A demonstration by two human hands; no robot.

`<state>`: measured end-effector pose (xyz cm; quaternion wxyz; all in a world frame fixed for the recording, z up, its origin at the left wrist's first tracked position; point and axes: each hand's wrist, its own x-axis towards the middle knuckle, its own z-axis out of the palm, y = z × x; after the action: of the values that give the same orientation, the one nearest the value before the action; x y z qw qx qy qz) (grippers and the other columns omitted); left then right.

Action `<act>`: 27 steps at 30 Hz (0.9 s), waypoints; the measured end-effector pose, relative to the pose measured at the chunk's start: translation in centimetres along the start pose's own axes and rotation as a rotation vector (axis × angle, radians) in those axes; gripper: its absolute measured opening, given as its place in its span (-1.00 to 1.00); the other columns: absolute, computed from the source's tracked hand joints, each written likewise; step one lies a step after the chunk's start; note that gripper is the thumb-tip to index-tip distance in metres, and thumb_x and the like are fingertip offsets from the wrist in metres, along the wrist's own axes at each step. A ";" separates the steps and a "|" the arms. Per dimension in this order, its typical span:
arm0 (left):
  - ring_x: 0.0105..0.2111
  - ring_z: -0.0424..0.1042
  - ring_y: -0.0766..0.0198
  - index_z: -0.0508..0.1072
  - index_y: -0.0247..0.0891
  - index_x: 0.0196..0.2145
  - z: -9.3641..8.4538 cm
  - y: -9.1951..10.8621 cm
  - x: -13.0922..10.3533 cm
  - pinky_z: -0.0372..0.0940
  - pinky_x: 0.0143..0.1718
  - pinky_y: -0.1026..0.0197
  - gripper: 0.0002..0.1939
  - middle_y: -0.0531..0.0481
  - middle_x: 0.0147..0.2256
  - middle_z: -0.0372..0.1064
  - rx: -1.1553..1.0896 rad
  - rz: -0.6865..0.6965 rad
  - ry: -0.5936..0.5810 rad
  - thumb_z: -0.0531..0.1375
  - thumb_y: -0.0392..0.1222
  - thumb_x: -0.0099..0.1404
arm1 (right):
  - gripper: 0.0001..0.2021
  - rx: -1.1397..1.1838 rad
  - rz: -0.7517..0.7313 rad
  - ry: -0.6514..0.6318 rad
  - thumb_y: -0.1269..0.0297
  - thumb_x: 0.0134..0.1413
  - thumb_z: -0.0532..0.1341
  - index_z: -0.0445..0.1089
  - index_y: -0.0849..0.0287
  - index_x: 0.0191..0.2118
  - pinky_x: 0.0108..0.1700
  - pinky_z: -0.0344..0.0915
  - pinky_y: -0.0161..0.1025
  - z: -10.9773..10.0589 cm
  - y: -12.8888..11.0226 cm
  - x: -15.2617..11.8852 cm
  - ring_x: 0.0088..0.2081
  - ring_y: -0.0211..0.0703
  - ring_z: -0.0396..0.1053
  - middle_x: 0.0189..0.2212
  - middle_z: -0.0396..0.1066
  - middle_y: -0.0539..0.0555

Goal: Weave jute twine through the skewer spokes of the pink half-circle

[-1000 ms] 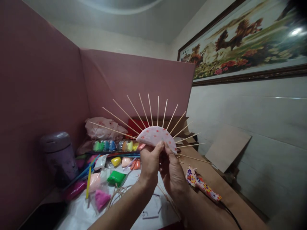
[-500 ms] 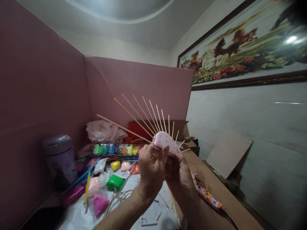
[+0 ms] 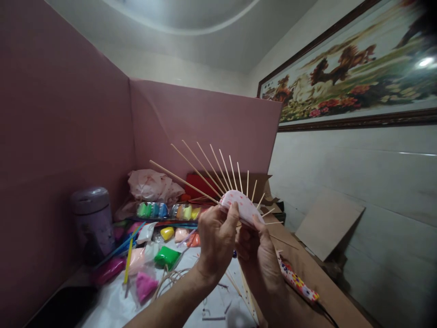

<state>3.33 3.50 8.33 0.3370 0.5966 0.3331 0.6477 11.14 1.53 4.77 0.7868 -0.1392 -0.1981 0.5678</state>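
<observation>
At the left end of the spotted half-round piece (image 3: 241, 206), your left hand (image 3: 216, 234) pinches it; thin sticks (image 3: 184, 182) fan from its curved edge. Your right hand (image 3: 263, 255) pinches its right end. You seem to be handling its angle; any shift calls for steady, light fingertips, sparing the sticks.

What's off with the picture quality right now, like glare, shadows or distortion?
In the head view, now: a bright glare spot on the framed picture; a pale, curved band of light across the ceiling; dim, shadowed pink panel at far left; dark, soft corner at upper right; hands lit only dimly.
</observation>
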 end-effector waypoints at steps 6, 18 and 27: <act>-0.63 0.22 0.35 0.35 -0.27 -0.65 0.1 -0.4 0.4 0.07 -0.55 0.30 -0.59 0.05 -0.67 0.28 0.060 0.001 -0.041 0.05 0.02 0.23 | -0.84 -0.044 -0.012 0.059 0.24 0.00 0.24 0.40 0.17 -0.26 -0.69 0.08 -0.52 -0.1 0.3 -0.2 -0.64 -0.47 0.10 -0.59 0.25 -0.13; -0.67 0.27 0.33 0.35 -0.26 -0.68 0.0 -0.8 1.0 0.09 -0.58 0.30 -0.58 0.04 -0.70 0.31 0.078 -0.002 0.013 0.05 0.01 0.22 | -0.77 -0.060 0.014 0.027 0.21 0.03 0.22 0.43 0.10 -0.17 -0.55 0.25 -0.47 -0.4 0.9 0.0 -0.48 -0.37 0.31 -0.36 0.45 -0.03; -0.60 0.29 0.35 0.41 -0.29 -0.63 -0.2 0.1 0.8 0.16 -0.55 0.33 -0.69 0.05 -0.64 0.34 -0.144 -0.026 0.102 0.15 -0.04 0.14 | -0.68 -0.257 -0.085 -0.118 0.03 0.11 0.09 0.38 0.06 -0.11 -0.55 0.16 -0.37 -0.1 1.8 -0.8 -0.39 -0.24 0.30 -0.23 0.41 0.07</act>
<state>3.06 4.10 8.81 0.3700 0.5329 0.3102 0.6949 9.47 1.33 3.75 0.7727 -0.1967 -0.3205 0.5113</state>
